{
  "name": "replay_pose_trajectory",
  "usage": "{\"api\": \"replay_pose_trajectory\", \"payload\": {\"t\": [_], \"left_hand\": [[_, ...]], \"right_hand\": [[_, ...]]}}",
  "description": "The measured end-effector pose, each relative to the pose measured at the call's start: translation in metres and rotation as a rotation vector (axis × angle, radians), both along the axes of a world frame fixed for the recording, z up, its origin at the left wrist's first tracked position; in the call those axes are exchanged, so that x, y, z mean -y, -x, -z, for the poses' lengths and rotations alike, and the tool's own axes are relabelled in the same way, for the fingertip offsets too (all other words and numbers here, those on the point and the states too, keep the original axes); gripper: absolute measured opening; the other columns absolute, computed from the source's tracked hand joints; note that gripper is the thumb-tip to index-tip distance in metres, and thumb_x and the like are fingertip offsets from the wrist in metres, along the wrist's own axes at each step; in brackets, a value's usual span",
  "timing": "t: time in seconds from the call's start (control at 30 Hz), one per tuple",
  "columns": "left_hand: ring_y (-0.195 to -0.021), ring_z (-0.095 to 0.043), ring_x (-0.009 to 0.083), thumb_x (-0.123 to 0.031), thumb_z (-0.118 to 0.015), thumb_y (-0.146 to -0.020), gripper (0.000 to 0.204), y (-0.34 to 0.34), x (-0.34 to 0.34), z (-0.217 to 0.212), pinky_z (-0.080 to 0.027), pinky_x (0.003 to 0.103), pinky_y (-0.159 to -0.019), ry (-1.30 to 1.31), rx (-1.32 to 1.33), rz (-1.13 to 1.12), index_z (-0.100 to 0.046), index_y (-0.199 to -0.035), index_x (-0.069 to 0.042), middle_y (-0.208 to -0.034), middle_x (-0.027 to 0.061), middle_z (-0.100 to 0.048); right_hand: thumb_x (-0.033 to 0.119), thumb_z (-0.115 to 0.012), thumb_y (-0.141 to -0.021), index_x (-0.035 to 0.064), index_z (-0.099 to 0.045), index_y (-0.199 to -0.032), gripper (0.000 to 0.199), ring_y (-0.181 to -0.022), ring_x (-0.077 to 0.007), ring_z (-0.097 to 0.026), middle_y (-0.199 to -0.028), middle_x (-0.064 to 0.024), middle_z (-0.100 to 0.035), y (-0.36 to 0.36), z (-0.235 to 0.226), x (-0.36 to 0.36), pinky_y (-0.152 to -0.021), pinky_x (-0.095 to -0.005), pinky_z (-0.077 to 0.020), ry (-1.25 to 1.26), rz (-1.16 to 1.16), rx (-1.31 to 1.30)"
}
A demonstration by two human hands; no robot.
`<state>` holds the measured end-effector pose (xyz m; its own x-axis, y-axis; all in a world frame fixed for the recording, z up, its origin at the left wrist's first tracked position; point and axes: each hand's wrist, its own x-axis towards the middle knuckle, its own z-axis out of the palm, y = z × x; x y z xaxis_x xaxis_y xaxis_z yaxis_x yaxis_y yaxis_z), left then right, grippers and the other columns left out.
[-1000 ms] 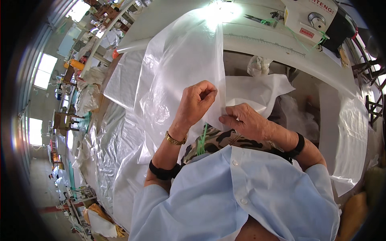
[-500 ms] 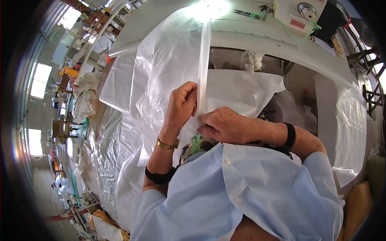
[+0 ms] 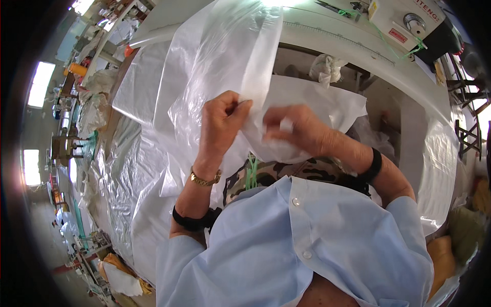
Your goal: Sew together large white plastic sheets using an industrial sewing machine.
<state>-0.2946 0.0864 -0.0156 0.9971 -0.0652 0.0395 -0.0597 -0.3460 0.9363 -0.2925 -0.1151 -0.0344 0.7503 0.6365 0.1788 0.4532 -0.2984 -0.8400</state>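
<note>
A long sheet of translucent white plastic (image 3: 204, 66) runs down from the sewing machine table (image 3: 317, 36) toward my lap. Its right edge carries a whiter folded band (image 3: 258, 77). My left hand (image 3: 224, 117) is closed, pinching the lower end of this band between thumb and fingers. Just right of it, my right hand (image 3: 299, 128) is raised over the sheet with fingers curved and apart, blurred by motion. No plastic shows gripped in its fingers. More of the sheet spreads below the table edge and over my knees.
A white sewing machine (image 3: 409, 23) stands at the far right of the table. Dark thread snips (image 3: 332, 7) lie beside it. Green strands (image 3: 251, 171) hang at my waist. Crumpled plastic (image 3: 128, 179) heaps up on the left, and a white bundle (image 3: 326, 70) sits under the table edge.
My right hand has come off the band's edge and lifted to the right. My left hand has shifted slightly up and left, still pinching. The band now lies wider and flatter.
</note>
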Motion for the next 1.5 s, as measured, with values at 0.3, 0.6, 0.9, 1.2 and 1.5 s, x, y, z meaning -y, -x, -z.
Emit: {"api": "replay_pose_trajectory", "payload": {"t": [0.3,0.6,0.9,1.2,1.5], "left_hand": [[-0.05,-0.05,0.0219,-0.005,-0.062,-0.087,0.007,-0.031,-0.029,-0.108,-0.04,0.032,-0.051,-0.495,0.471,0.132,-0.06,-0.083,0.001,-0.061,0.0132,-0.053],[-0.06,-0.059,0.0371,-0.008,-0.059,-0.087,0.008,-0.025,-0.028,-0.076,-0.046,0.044,-0.053,-0.843,0.553,0.426,-0.056,-0.08,-0.006,-0.066,0.0174,-0.057],[-0.06,-0.06,0.0297,-0.002,-0.061,-0.083,0.007,0.001,-0.017,0.021,-0.046,0.039,-0.052,-0.642,0.451,0.124,-0.055,-0.083,-0.005,-0.067,0.0094,-0.055],[-0.057,-0.057,0.0243,0.003,-0.061,-0.084,0.031,0.01,-0.007,0.023,-0.047,0.033,-0.055,-0.315,0.293,0.047,-0.061,-0.115,-0.003,-0.078,0.0118,-0.059],[-0.07,-0.06,0.0328,0.004,-0.054,-0.08,0.042,0.003,0.002,0.029,-0.05,0.038,-0.064,-0.4,0.169,0.136,-0.059,-0.121,-0.001,-0.09,0.0144,-0.059]], "right_hand": [[0.03,-0.065,-0.087,0.0007,-0.057,-0.115,0.042,-0.093,-0.0297,-0.066,-0.1,-0.0165,-0.068,-0.119,0.015,-0.125,-0.085,-0.0408,-0.0493,0.037,0.253,-0.104],[0.024,-0.059,-0.089,0.0059,-0.061,-0.119,0.036,-0.115,-0.0309,-0.056,-0.12,-0.0192,-0.062,-0.13,0.018,-0.169,-0.092,-0.0409,-0.0465,0.198,-0.194,0.407],[0.024,-0.063,-0.087,0.0069,-0.068,-0.104,0.025,-0.091,-0.0363,-0.062,-0.096,-0.0196,-0.064,-0.165,-0.04,-0.003,-0.085,-0.0442,-0.049,0.661,-0.177,0.178],[0.047,-0.059,-0.09,0.0039,-0.064,-0.117,0.051,-0.121,-0.0273,-0.05,-0.129,-0.0101,-0.056,-0.246,-0.006,0.03,-0.101,-0.043,-0.0401,0.489,0.391,0.737],[0.05,-0.054,-0.093,-0.0012,-0.057,-0.125,0.061,-0.131,-0.0335,-0.044,-0.135,-0.0173,-0.054,-0.258,-0.001,0.034,-0.109,-0.0447,-0.0326,0.488,0.339,0.664]]}}
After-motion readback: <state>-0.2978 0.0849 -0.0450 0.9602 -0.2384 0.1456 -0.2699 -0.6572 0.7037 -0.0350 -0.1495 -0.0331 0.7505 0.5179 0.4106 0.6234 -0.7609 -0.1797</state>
